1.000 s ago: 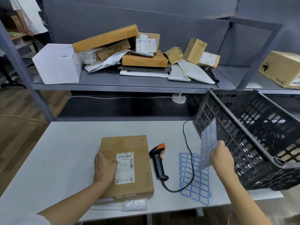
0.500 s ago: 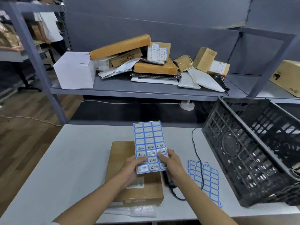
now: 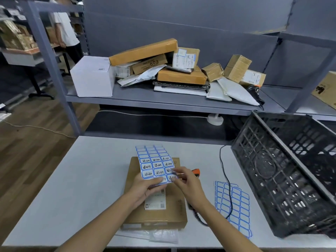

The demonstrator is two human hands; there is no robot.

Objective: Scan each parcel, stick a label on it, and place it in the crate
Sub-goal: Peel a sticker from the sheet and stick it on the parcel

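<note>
A flat brown cardboard parcel [image 3: 169, 213] with a white shipping label lies on the white table [image 3: 72, 188] in front of me. Above it I hold a sheet of blue-bordered labels [image 3: 154, 163], some with black handwriting. My left hand [image 3: 143, 188] grips the sheet's lower edge from beneath. My right hand [image 3: 185, 182] pinches a label at the sheet's lower right corner. The black and orange scanner [image 3: 196, 171] lies right of the parcel, mostly hidden behind my right hand. The black plastic crate [image 3: 283, 171] stands tilted at the table's right.
More blue-bordered label sheets [image 3: 234, 204] lie between parcel and crate, crossed by the scanner cable [image 3: 225, 175]. A grey shelf [image 3: 163, 100] behind holds several boxes and mailers, including a white box [image 3: 92, 77]. A clear plastic bag [image 3: 161, 235] pokes out under the parcel. A person stands far left.
My right hand brought the label sheet from beside the crate to above the parcel. My left hand left the parcel and took the sheet. The right fingers now pinch a corner label.
</note>
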